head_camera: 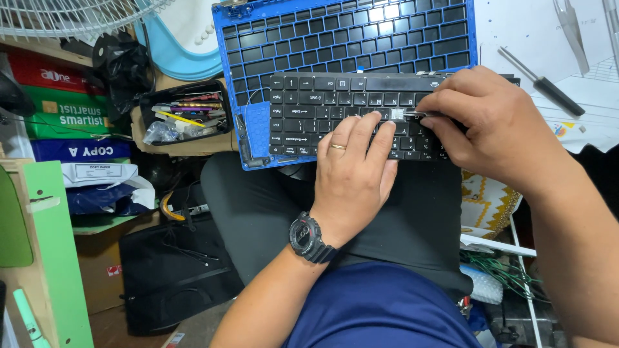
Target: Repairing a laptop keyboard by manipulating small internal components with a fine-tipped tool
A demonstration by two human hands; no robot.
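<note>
A black laptop keyboard [303,116] lies across my lap on top of a blue keyboard frame [258,129] with empty key slots. My left hand [354,174], with a ring and a black wristwatch, presses flat on the keyboard's near edge, its fingertips beside a bare key spot [396,115]. My right hand [490,122] pinches metal tweezers [419,115] whose tip rests at that spot.
A black tray of small tools [187,111] sits left of the frame. A black-handled screwdriver [548,84] and another pair of tweezers [574,32] lie on white paper at right. Stacked paper reams [71,122] and a black bag [174,264] are at left.
</note>
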